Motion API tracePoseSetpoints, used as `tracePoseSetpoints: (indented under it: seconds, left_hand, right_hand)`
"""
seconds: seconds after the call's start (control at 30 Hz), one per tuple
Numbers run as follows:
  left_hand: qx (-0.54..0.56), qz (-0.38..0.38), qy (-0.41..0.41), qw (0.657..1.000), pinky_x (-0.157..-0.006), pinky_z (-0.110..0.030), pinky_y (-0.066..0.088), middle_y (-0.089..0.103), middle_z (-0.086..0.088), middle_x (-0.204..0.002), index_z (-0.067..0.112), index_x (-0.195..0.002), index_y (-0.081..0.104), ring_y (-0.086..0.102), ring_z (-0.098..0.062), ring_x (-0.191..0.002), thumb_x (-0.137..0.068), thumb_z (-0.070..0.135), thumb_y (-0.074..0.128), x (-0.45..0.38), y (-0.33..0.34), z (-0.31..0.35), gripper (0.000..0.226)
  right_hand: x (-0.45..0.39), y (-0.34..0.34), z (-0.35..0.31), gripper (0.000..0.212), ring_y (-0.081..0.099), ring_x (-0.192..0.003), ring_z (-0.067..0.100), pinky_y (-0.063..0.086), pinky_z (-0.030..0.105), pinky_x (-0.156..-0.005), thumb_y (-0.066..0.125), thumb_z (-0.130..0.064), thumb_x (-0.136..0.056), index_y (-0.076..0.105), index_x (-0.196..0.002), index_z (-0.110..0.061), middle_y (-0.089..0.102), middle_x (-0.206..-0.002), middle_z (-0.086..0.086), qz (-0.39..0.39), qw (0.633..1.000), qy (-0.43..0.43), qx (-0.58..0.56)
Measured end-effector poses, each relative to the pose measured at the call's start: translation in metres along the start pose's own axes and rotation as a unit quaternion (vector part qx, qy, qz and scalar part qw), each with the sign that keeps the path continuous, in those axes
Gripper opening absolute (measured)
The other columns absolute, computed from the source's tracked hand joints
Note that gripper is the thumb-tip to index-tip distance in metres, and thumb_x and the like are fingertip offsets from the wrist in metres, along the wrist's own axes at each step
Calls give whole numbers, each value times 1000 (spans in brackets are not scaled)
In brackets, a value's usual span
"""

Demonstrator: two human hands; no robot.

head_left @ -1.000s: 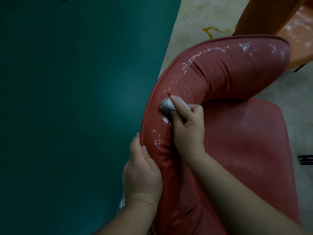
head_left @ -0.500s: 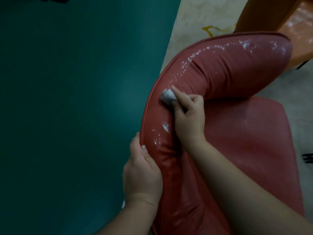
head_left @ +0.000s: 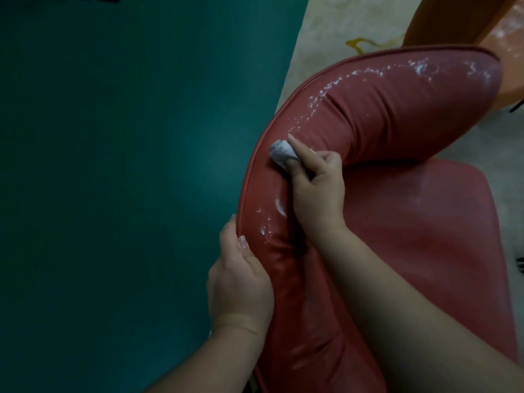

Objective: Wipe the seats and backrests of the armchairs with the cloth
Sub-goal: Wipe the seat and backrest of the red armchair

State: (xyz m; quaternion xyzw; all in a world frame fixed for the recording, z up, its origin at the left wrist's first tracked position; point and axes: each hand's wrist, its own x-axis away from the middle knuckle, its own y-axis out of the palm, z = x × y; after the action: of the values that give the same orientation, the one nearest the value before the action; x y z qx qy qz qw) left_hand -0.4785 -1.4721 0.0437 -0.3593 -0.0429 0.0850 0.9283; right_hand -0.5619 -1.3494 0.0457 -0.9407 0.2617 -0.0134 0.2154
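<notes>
Red vinyl armchair (head_left: 397,251) filled the right of the frame. Right hand (head_left: 317,191) pinched a balled grey cloth (head_left: 282,152) against the curved backrest (head_left: 368,109) at centre; left hand (head_left: 241,282), below it, gripped the backrest's outer edge. White residue (head_left: 320,95) speckled the backrest.

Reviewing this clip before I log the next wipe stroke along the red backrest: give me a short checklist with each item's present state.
1. Cloth gripped in right hand: ok, bunched between the fingers.
2. Cloth touching the backrest: ok, pressed on its curved top.
3. Left hand steadying the chair: ok, it clasps the backrest's outer edge.
4. White residue cleared ahead of the cloth: not ok, specks run along the top to the far end.
5. Residue behind the cloth gone: not ok, smears remain by the right wrist.
6. Seat wiped: cannot tell.
</notes>
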Motion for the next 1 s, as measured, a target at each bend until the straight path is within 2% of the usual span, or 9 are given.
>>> tracePoseSetpoints:
  seconds: [0.23, 0.37, 0.43, 0.5, 0.57, 0.63, 0.77, 0.87, 1.0]
  left_hand:
    - [33, 10, -2, 999, -77, -31, 36, 71, -17, -106, 16, -133, 53, 64, -42, -93, -91, 32, 28, -1, 1, -3, 51]
    - [45, 16, 5, 999, -77, -32, 36, 71, -19, -103, 14, -132, 55, 64, -43, -91, -92, 30, 29, -1, 1, -4, 50]
    - [52, 21, 8, 998, -77, -31, 35, 71, -19, -103, 13, -132, 55, 64, -43, -92, -92, 29, 29, -1, 1, -4, 50]
    - [52, 21, 5, 998, -79, -30, 34, 70, -19, -103, 12, -132, 55, 63, -43, -93, -92, 29, 28, 0, 2, -5, 50]
    - [55, 21, 5, 998, -79, -31, 34, 70, -21, -101, 12, -131, 55, 63, -43, -91, -92, 28, 29, 1, 1, -5, 49]
    - [63, 22, 4, 998, -78, -31, 36, 71, -21, -99, 13, -131, 55, 64, -43, -90, -92, 29, 29, 1, 0, -5, 50]
    - [61, 22, 0, 998, -75, -28, 37, 71, -20, -99, 16, -132, 55, 64, -42, -91, -92, 30, 29, 0, 0, -6, 50]
    - [66, 25, 12, 997, -75, -30, 36, 71, -21, -99, 14, -131, 55, 64, -43, -89, -92, 29, 30, 0, -1, -5, 49]
    - [61, 25, 12, 998, -73, -33, 36, 70, -22, -96, 13, -131, 55, 63, -44, -87, -92, 28, 29, 0, 0, -5, 49]
  right_hand:
    - [86, -24, 17, 44, 50, -92, 1, 39, 8, -87, 59, -15, -86, 54, -125, -35, 47, -100, 1, -36, 998, -53, -13]
    - [47, -12, 8, 45, 48, -90, 11, 41, 17, -91, 64, -9, -87, 54, -126, -29, 44, -98, 4, -33, 996, -72, 39]
    - [20, -3, 1, 41, 49, -94, 18, 40, 22, -94, 64, -9, -87, 59, -124, -25, 43, -98, 6, -20, 997, -62, 43]
    - [17, -1, 0, 38, 50, -94, 17, 38, 17, -95, 64, -9, -87, 62, -122, -26, 43, -98, 5, -21, 998, -57, 27]
    - [42, -9, 3, 42, 48, -90, 8, 37, 10, -90, 63, -9, -88, 57, -124, -29, 43, -98, 3, -41, 996, -78, 20]
    - [77, -21, 11, 43, 49, -89, 7, 38, 9, -87, 62, -12, -87, 54, -125, -31, 44, -98, 4, -57, 994, -97, 18]
    - [93, -26, 12, 41, 52, -91, 14, 42, 14, -88, 65, -16, -85, 58, -120, -35, 46, -99, 4, -51, 995, -82, 30]
    - [55, -9, -2, 42, 50, -91, 20, 44, 25, -90, 66, -8, -85, 61, -122, -26, 44, -97, 8, -44, 991, -111, 67]
    - [30, -2, -8, 36, 50, -96, 27, 44, 40, -93, 65, -9, -86, 66, -118, -27, 43, -100, 6, -70, 988, -117, 76]
